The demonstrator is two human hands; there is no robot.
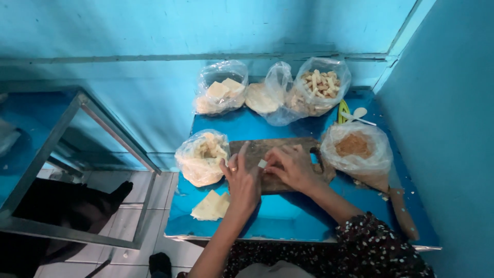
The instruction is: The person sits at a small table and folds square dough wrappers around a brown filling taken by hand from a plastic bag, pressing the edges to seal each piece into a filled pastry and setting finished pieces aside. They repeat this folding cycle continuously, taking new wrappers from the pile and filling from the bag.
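I work at a blue surface [288, 219] set against the blue walls, and the step in hand, as I judge it, is shaping or filling one small pale piece [262, 163] on the dark wooden board [280, 154] in the middle. Around the board stand clear plastic bags: one of creamy soft filling [201, 156] just left of it, one of brown crumbs [355, 149] to its right, and three at the back — pale square sheets [221, 92], round flat wrappers [261, 98], and short beige sticks [320, 85]. A small stack of pale square sheets [211, 206] lies bare on the surface near my left wrist. My left hand [242, 180] rests on the board's near edge with the fingers spread fairly wide, a ring on one, holding nothing I can make out. My right hand [293, 166] is curled narrow, its fingertips pinching the pale piece. That piece is tiny, whitish, roughly square, and sits between my two hands over the board — too small to tell whether it is folded. The next move, I reckon, calls for a light, steady pinch so it does not tear.
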